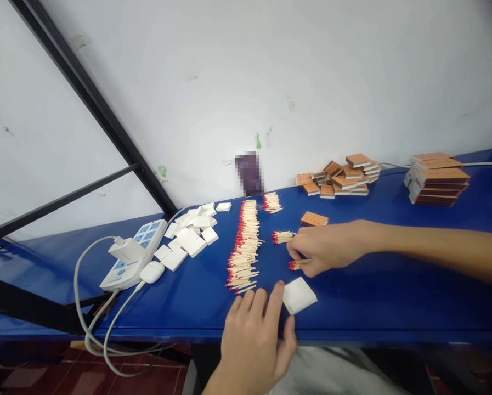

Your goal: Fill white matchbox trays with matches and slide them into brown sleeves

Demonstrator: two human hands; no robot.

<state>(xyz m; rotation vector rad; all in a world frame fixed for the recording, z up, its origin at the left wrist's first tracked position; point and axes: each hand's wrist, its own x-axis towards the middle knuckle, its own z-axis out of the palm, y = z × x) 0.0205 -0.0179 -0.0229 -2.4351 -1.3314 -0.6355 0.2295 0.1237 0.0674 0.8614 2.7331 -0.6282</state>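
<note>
A small bunch of red-headed wooden matches is held together, heads pointing left. Just nearer, a white, rectangular matchbox tray lies slightly askew on the blue tabletop.

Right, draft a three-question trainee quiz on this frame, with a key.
1. Which hand pinches a few matches?
2. True or false: in the picture, the power strip lies left of the long match row.
3. Fill in: the small white tray beside the left hand rests on a ____ tabletop.

Key: 1. The right hand. 2. True. 3. Blue.
</note>
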